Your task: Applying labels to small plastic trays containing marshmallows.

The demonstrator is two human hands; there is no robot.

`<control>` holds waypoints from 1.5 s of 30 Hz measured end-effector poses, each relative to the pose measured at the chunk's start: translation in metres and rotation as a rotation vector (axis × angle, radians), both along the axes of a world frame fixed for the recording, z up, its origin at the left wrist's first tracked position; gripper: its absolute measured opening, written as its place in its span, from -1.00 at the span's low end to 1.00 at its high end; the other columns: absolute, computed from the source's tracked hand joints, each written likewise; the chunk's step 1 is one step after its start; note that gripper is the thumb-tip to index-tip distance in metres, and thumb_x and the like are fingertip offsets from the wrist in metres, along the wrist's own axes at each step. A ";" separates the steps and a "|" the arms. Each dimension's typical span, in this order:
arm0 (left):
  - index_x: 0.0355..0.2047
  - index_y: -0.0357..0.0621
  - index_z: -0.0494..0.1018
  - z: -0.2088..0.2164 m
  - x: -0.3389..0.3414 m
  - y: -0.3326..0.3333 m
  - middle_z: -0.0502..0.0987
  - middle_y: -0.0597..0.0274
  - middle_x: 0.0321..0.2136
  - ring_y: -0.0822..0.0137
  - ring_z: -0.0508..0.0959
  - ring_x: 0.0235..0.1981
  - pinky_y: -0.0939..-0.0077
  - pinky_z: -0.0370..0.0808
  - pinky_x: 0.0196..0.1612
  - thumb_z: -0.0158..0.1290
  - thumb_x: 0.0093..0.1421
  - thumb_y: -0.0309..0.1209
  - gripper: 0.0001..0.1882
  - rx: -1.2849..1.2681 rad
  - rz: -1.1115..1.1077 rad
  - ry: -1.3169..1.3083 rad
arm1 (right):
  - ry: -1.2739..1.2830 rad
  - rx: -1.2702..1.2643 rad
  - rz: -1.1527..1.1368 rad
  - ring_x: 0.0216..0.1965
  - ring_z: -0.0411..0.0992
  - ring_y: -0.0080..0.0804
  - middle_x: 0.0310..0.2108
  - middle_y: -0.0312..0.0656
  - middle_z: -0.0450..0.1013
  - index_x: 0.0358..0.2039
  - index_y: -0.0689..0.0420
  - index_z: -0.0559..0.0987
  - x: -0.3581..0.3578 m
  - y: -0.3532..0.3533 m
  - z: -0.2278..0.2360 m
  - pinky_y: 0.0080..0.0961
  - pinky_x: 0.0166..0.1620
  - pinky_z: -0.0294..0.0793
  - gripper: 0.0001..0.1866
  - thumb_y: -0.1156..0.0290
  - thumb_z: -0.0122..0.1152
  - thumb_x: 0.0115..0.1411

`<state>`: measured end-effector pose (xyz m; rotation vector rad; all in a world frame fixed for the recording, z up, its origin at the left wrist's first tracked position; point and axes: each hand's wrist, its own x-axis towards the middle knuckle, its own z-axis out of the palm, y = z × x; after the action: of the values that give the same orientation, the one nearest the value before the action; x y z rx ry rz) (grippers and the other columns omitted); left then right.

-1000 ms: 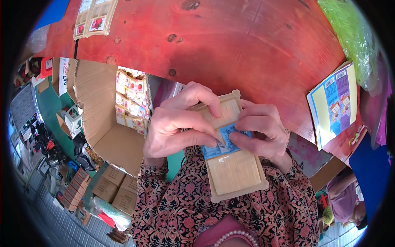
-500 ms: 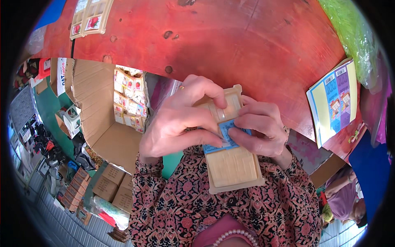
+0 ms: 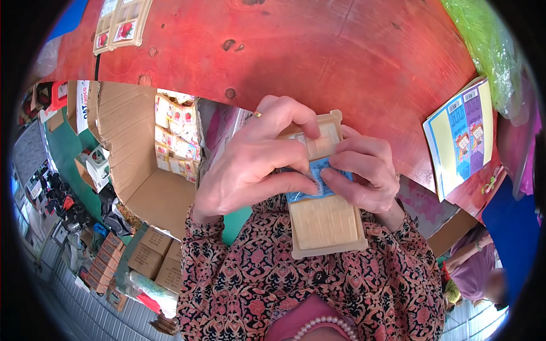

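Note:
A flat beige plastic case (image 3: pixel 327 227) is tilted in front of my chest, just off the near edge of the red table. Across its middle runs a blue printed label (image 3: pixel 319 177). My left hand (image 3: pixel 250 156) holds the case from the left, its fingers bent over the upper part and its thumb pressing on the label. From the right, my right hand (image 3: pixel 367 173) grips the case too, with curled fingertips on the label's right part. The fingers hide some of the label and the case's edges.
More beige cases (image 3: pixel 122 25) lie at the far left of the red table (image 3: pixel 296 51). Sheets of printed labels (image 3: pixel 462 136) lie at right beside a green plastic bag (image 3: pixel 483 51). An open cardboard box (image 3: pixel 128 131) holds strawberry-printed packs (image 3: pixel 177 136). A person (image 3: pixel 469 261) is at lower right.
The case has shifted slightly up and to the right in both hands. My left thumb has slid a little to the right along the label. Both hands keep their hold.

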<state>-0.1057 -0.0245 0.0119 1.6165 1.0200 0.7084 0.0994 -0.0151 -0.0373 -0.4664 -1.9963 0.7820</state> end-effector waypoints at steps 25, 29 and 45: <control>-0.42 -0.12 0.34 -0.004 0.001 -0.019 0.27 0.08 -0.08 0.10 0.30 -0.14 0.28 0.29 -0.13 0.36 -0.26 -0.39 -0.57 -0.014 0.103 0.042 | 0.038 0.144 0.038 -0.23 0.39 -0.19 -0.30 -0.11 0.36 -0.45 0.28 0.51 0.001 -0.006 -0.009 -0.18 -0.17 0.64 -0.69 0.65 0.37 -0.30; -0.46 -0.10 0.38 -0.005 0.002 -0.020 0.28 0.06 -0.08 0.09 0.30 -0.12 0.26 0.30 -0.15 0.35 -0.24 -0.36 -0.62 -0.059 0.121 -0.010 | 0.035 0.146 0.022 -0.23 0.39 -0.18 -0.30 -0.12 0.37 -0.45 0.28 0.51 -0.001 -0.005 -0.010 -0.20 -0.16 0.64 -0.69 0.65 0.37 -0.31; -0.28 -0.01 0.59 0.000 0.001 -0.053 0.54 0.33 -0.16 0.10 0.37 -0.02 -0.03 0.03 0.21 -0.02 -0.12 0.28 -0.34 0.407 0.093 0.389 | -0.009 -0.123 -0.013 -0.18 0.37 -0.15 -0.26 -0.10 0.39 -0.38 0.25 0.57 0.003 -0.003 -0.002 -0.10 -0.06 0.52 -0.62 0.49 0.29 -0.36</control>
<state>-0.1043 -0.0775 0.0121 2.1282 1.2952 0.7111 0.1024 -0.0183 -0.0398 -0.5550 -1.9586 0.8997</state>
